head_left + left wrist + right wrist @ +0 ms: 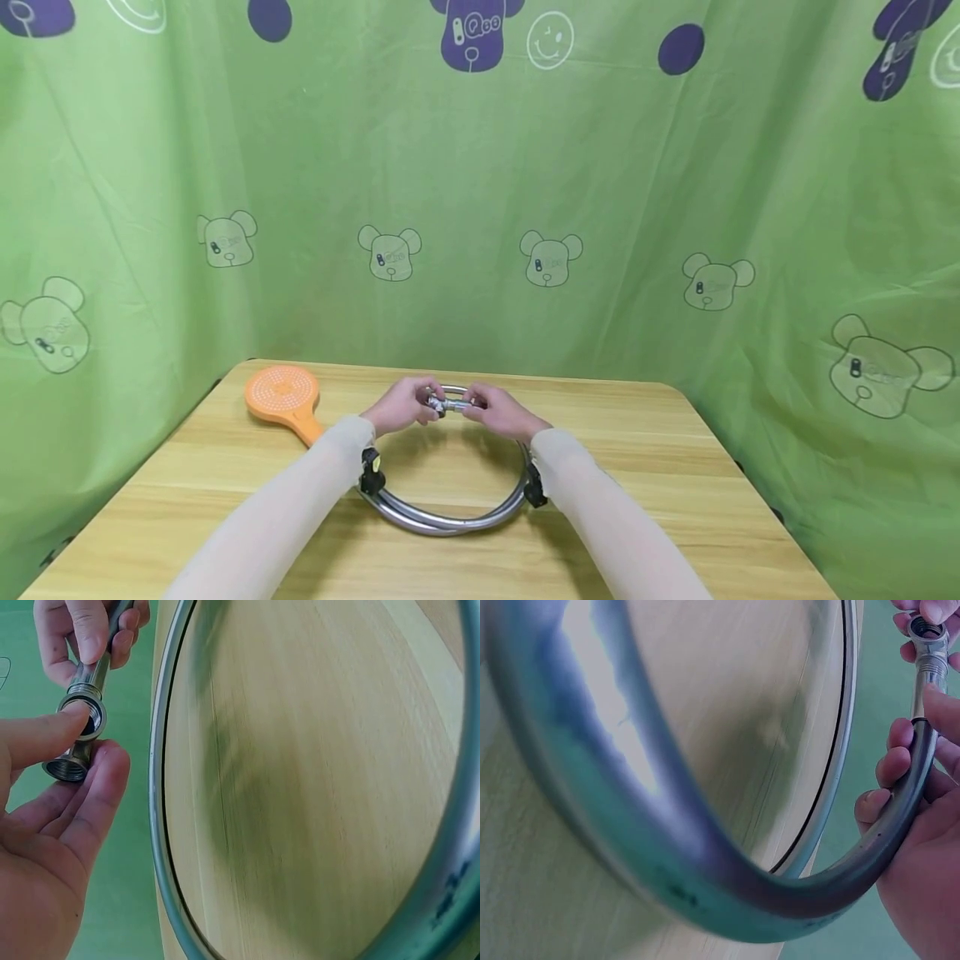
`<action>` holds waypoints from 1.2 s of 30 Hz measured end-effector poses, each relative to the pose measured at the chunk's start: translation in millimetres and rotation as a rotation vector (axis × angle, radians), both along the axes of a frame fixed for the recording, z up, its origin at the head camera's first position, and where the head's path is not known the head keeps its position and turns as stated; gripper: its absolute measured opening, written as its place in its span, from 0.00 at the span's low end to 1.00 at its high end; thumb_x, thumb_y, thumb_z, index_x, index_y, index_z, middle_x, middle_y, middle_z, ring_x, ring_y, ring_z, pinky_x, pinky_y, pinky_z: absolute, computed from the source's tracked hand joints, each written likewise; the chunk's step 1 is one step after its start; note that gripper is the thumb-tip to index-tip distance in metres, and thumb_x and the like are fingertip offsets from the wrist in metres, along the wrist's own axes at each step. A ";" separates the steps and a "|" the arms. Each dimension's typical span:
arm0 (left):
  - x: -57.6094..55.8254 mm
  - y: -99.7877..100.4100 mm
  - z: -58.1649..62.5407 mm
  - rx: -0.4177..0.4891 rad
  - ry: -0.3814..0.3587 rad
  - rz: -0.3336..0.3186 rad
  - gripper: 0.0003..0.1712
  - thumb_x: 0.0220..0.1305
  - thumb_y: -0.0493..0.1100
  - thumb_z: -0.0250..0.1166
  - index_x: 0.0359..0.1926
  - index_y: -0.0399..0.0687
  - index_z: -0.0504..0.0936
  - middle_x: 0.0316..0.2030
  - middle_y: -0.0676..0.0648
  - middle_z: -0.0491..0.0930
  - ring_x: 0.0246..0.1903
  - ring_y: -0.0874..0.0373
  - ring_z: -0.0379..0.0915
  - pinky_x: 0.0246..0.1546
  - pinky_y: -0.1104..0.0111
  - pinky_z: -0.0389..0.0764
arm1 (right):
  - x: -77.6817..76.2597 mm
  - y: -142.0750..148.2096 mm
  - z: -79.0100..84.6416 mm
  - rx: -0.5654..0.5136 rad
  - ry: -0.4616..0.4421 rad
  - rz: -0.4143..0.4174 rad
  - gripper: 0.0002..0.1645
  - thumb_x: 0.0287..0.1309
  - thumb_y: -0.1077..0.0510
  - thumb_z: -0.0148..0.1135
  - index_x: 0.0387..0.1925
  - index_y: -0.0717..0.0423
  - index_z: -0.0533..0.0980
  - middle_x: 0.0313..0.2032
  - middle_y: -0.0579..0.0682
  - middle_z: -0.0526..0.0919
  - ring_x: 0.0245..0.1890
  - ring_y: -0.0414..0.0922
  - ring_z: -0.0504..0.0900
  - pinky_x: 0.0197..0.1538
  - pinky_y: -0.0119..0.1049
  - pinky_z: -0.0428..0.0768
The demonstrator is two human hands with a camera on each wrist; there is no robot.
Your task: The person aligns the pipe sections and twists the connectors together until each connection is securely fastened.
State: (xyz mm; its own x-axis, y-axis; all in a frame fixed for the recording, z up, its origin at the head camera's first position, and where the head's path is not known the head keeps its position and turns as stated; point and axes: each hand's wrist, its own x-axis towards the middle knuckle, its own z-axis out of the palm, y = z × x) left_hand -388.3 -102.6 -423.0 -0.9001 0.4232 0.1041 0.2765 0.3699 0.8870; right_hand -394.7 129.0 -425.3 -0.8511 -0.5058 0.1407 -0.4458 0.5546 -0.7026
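Observation:
My left hand (401, 406) pinches a small chrome fitting (96, 729) with threaded round openings between thumb and fingers. My right hand (507, 414) grips the end of a grey metallic shower hose (480, 523), with the thumb on its chrome connector (928, 682). Connector and fitting meet end to end, and some thread shows where they join. The hose loops in a wide ring below both hands. Left of the left forearm lies an orange shower head (282, 392), face up. The lower end of its handle is hidden behind the sleeve.
All this is on or above a light wood-grain table (637, 467). Green curtain (465, 325) with bear prints hangs behind it and on both sides. A black wrist camera (372, 472) is strapped at the left wrist, another (534, 486) at the right.

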 end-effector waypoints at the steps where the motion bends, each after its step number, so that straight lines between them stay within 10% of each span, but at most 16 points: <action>1: 0.4 -0.3 0.2 -0.002 -0.004 0.002 0.15 0.57 0.28 0.68 0.44 0.44 0.80 0.38 0.41 0.86 0.43 0.36 0.82 0.40 0.59 0.85 | -0.8 0.2 -0.3 0.006 0.000 0.006 0.06 0.70 0.57 0.59 0.42 0.55 0.78 0.32 0.51 0.76 0.31 0.42 0.71 0.35 0.34 0.72; 8: 2.0 -1.7 1.3 -0.023 0.002 -0.003 0.15 0.57 0.28 0.69 0.45 0.44 0.81 0.39 0.41 0.85 0.38 0.48 0.82 0.42 0.60 0.86 | -5.2 -0.9 -1.3 0.065 0.000 -0.004 0.21 0.76 0.51 0.51 0.42 0.64 0.81 0.30 0.55 0.78 0.26 0.41 0.67 0.29 0.33 0.68; 18: -3.6 -3.6 -2.0 -0.042 0.043 0.008 0.15 0.55 0.29 0.70 0.43 0.46 0.82 0.37 0.44 0.84 0.34 0.52 0.82 0.36 0.64 0.85 | -5.0 -2.8 -1.7 0.013 -0.007 0.002 0.06 0.67 0.58 0.62 0.42 0.55 0.76 0.31 0.47 0.75 0.32 0.43 0.72 0.37 0.35 0.73; 28: -1.5 -1.6 -2.5 -0.035 0.054 0.000 0.16 0.54 0.28 0.70 0.43 0.45 0.82 0.38 0.42 0.83 0.32 0.55 0.79 0.34 0.65 0.83 | -5.0 -1.9 -0.9 0.082 0.000 0.010 0.21 0.74 0.49 0.53 0.41 0.63 0.82 0.27 0.48 0.75 0.25 0.40 0.67 0.29 0.33 0.69; 36: -1.6 -1.4 0.5 -0.048 0.051 0.014 0.17 0.55 0.28 0.69 0.44 0.47 0.83 0.40 0.44 0.83 0.31 0.55 0.78 0.32 0.66 0.83 | -3.6 -2.0 -1.8 0.013 -0.014 -0.006 0.07 0.66 0.58 0.63 0.43 0.54 0.76 0.31 0.49 0.75 0.31 0.43 0.72 0.34 0.35 0.73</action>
